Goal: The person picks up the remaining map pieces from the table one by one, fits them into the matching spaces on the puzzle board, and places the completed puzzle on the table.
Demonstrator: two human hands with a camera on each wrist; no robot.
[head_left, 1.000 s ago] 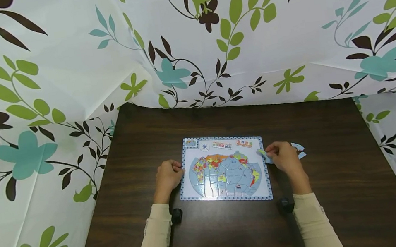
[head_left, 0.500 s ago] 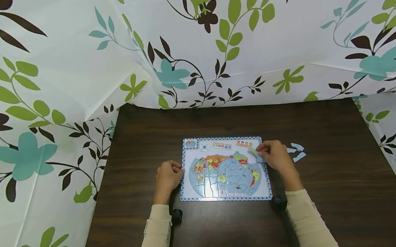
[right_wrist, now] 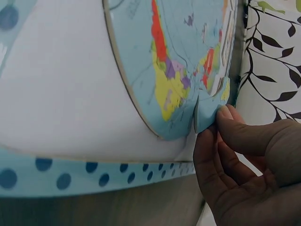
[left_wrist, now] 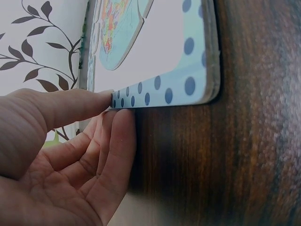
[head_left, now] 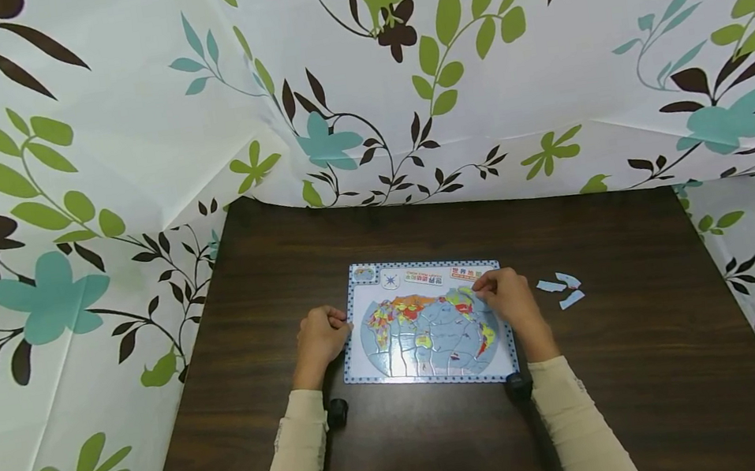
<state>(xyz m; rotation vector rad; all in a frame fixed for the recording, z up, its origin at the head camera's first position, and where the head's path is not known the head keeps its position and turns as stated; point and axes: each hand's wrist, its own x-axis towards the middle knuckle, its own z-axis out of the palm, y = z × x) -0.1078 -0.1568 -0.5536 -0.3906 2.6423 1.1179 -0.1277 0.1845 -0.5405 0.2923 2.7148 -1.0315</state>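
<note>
right hand (head_left: pixel 509 300): pinches a blue puzzle piece (right_wrist: pixel 210 109) by one end, tilted at the edge of the map (head_left: pixel 406 343) — presumably freeing its other end. left hand (head_left: pixel 321 334): pinches the puzzle board (head_left: pixel 357 349), likely to steady it. loose pieces (head_left: pixel 551 286): three, rightward, on dark table (head_left: pixel 651 358). obstruction: right hand, partly masking that edge. patterned cloth (head_left: pixel 152 98): beyond.

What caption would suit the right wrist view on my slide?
The right hand pinches a blue puzzle piece at the edge of the map.
</note>
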